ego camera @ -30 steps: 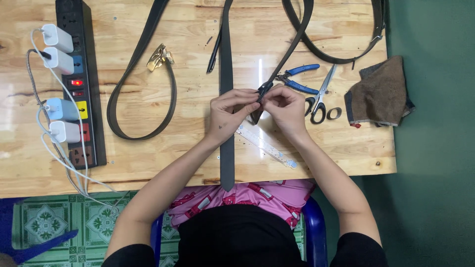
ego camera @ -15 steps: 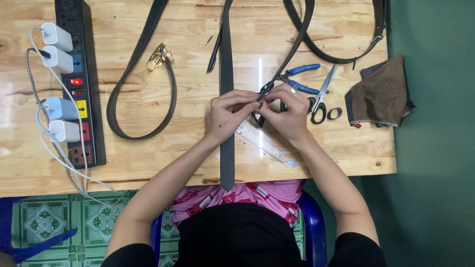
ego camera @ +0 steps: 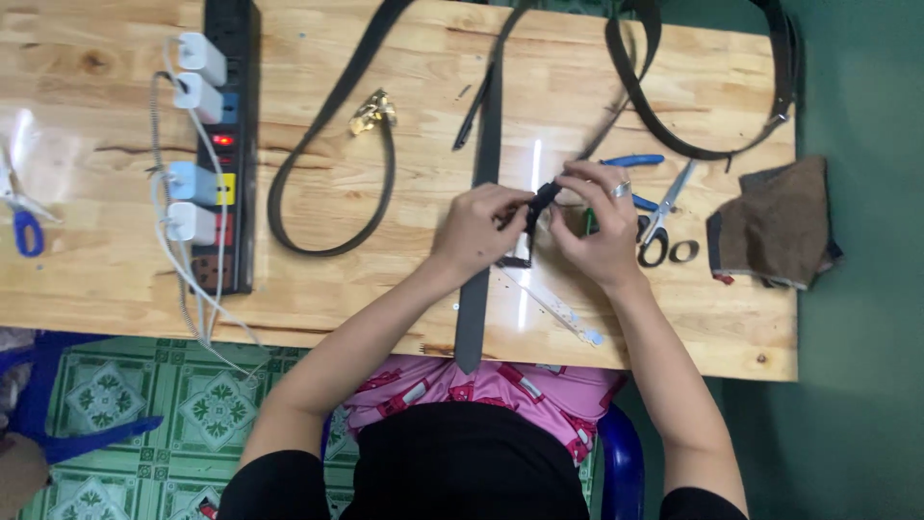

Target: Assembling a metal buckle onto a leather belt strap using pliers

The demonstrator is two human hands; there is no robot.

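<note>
1. Far left edge of the wooden table (ego camera: pixel 115 279): blue-handled scissors (ego camera: pixel 21 220), only partly in view.
2. Black power strip (ego camera: pixel 228 144) lies lengthwise on the left part of the table, with four white chargers (ego camera: pixel 192 144) plugged in and a red switch lit. White cables (ego camera: pixel 188 289) trail off the front edge.
3. Dark looped belt (ego camera: pixel 322 173) with a gold buckle (ego camera: pixel 372 111) lies right of the strip, well apart from the hands.
4. Long grey belt strap (ego camera: pixel 478 193) runs from the far edge down the table's middle and hangs over the near edge towards the person's lap.
5. Left hand (ego camera: pixel 476 229) is clenched, pinching the black belt end (ego camera: pixel 539 202) from the left, just above the grey strap.
6. The black belt end sits between both hands, raised over the table's centre. Whether it touches the grey strap cannot be told.
7. Right hand (ego camera: pixel 597 226), with a ring on one finger, grips the same black belt end from the right, fingers curled around it.
8. A clear ruler (ego camera: pixel 553 306) lies flat on the table under the hands, angled towards the front edge.
9. Blue-handled pliers (ego camera: pixel 630 164) lie just behind the right hand, partly hidden by it.
10. Black-handled scissors (ego camera: pixel 664 217) lie just beside the right hand.
11. Another dark belt (ego camera: pixel 712 144) loops at the far right corner.
12. Brown cloth piece (ego camera: pixel 775 226) lies on the right end of the table.
</note>
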